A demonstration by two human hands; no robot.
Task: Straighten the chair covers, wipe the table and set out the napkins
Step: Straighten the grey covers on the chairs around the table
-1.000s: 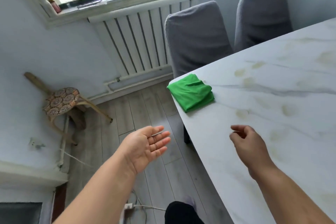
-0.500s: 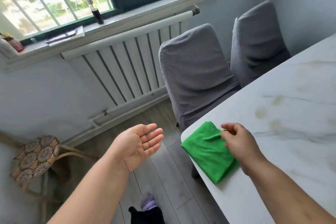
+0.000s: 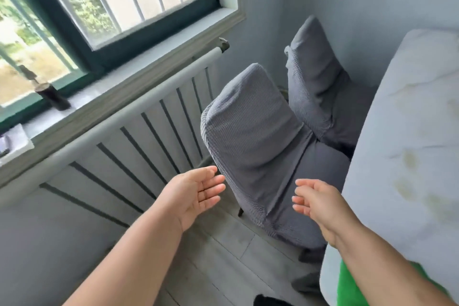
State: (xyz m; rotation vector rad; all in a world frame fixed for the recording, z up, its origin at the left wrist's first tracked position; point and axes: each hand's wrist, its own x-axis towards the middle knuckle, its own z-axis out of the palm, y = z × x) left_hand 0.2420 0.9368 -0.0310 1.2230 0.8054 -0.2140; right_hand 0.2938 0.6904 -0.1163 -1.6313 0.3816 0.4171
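1. Head view: the left hand [image 3: 196, 194] and right hand [image 3: 320, 204] hover near the front chair cover [image 3: 250, 131], fingers [image 3: 213, 187] loosely straight, holding nothing.
2. A second chair cover [image 3: 315, 64] sits behind it.
3. The counter [image 3: 409, 131] stands to its right, with a green cloth [image 3: 347, 288] on the near corner.

Window [image 3: 111, 2]: dark green frame, white bars outside, trees and daylight beyond.
Sill [image 3: 149, 74]: pale; a dark bottle [image 3: 52, 98] stands on it, papers [image 3: 13, 143] at its left end.
Radiator [image 3: 129, 146]: white, slatted, under the sill.
Walls [image 3: 372, 7]: pale blue-grey.
Floor [image 3: 218, 263]: light grey planks.
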